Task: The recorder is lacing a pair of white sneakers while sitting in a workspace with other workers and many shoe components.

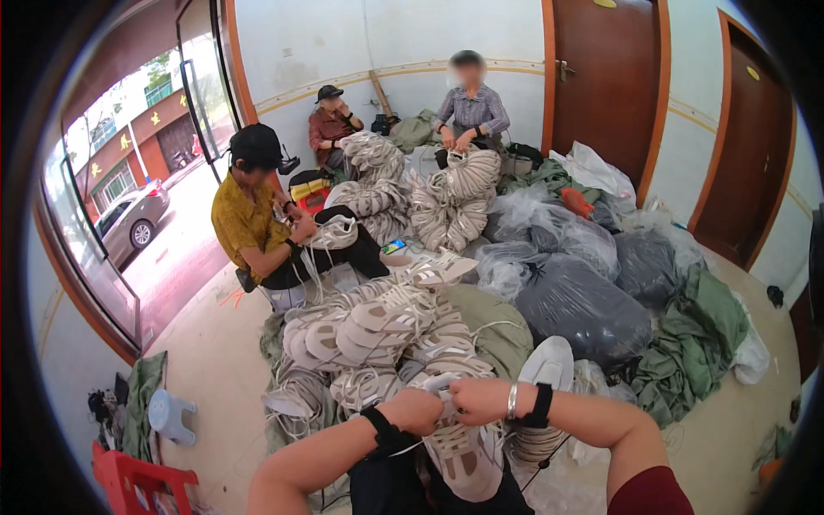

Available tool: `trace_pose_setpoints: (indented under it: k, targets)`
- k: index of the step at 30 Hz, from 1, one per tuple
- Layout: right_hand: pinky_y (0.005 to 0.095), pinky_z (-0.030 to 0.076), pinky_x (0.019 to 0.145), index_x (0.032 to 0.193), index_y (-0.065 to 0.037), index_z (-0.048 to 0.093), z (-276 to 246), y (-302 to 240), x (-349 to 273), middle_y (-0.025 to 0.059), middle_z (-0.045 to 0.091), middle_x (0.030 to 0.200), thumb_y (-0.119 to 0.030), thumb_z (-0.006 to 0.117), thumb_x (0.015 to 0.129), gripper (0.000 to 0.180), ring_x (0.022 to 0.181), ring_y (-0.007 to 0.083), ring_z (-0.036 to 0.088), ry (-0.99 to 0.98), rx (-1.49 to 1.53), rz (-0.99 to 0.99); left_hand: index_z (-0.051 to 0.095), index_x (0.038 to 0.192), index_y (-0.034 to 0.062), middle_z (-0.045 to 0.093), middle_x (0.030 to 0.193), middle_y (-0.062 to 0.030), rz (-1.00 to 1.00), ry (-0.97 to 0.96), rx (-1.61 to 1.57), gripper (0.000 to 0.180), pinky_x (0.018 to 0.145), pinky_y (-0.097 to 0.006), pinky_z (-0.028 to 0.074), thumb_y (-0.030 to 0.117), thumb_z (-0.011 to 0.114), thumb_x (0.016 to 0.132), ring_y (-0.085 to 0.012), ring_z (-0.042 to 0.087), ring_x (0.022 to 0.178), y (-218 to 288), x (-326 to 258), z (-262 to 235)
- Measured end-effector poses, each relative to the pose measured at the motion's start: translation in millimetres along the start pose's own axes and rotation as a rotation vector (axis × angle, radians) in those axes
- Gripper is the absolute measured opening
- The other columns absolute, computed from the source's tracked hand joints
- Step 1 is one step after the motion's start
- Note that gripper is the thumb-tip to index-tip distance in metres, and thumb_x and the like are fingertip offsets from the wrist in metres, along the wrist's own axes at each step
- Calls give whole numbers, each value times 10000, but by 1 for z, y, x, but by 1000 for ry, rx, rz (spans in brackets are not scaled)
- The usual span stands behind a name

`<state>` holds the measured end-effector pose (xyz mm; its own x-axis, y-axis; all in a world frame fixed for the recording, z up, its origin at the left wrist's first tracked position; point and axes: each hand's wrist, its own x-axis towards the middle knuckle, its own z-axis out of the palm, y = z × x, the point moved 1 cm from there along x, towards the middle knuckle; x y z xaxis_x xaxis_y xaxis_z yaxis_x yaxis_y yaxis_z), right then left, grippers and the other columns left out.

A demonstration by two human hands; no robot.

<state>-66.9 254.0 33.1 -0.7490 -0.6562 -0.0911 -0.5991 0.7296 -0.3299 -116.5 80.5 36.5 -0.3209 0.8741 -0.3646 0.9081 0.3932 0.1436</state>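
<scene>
A beige-and-grey sneaker (468, 463) with pale laces rests across my lap, its toe toward me. My left hand (415, 410) is closed at the top of its lacing, fingers pinched on the lace. Close beside it, my right hand (481, 401) is also closed at the shoe's upper lacing. The fingertips partly cover the lace between them. Just beyond my hands lies a big heap of matching sneakers (378, 330). Another pale sneaker (548, 365) stands toe up to the right of my right hand, above a stacked row of shoes (536, 446).
Dark plastic bags (584, 309) and green cloth (695, 335) lie to the right. A red stool (142, 476) and a small blue stool (172, 416) stand at left. A person in yellow (249, 215) handles a shoe; two others sit behind more sneaker bundles (451, 206).
</scene>
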Motion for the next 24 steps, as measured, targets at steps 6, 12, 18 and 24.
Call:
trace_pose_setpoints:
  k: [6, 12, 18, 24]
  targets:
    - [408, 463, 836, 836, 28, 649, -7, 37, 10, 202, 582, 961, -201, 682, 725, 256, 928, 343, 574, -182, 229, -226, 698, 726, 53, 672, 729, -174, -43, -34, -35, 201, 654, -449, 528, 230, 608, 692, -356, 664, 712, 0, 4, 1]
    - [411, 454, 832, 896, -11, 630, -13, 29, 4, 163, 566, 958, -215, 708, 737, 270, 951, 336, 562, -195, 234, -194, 702, 736, 61, 674, 733, -168, -42, -35, -79, 211, 660, -447, 527, 244, 604, 705, -354, 665, 718, -5, 1, 2]
    - [394, 451, 837, 906, -21, 580, -4, 29, 1, 145, 538, 981, -194, 731, 759, 272, 966, 331, 541, -138, 220, -226, 710, 742, 66, 671, 722, -163, -56, -7, -71, 225, 689, -456, 521, 257, 599, 704, -362, 662, 720, -5, 2, 5]
    - [398, 450, 824, 870, -30, 614, -1, 32, 0, 138, 556, 957, -210, 708, 769, 226, 948, 328, 553, -109, 262, -243, 705, 729, 60, 668, 717, -173, -42, 12, -94, 228, 676, -460, 520, 256, 594, 695, -365, 659, 710, -7, 0, 7]
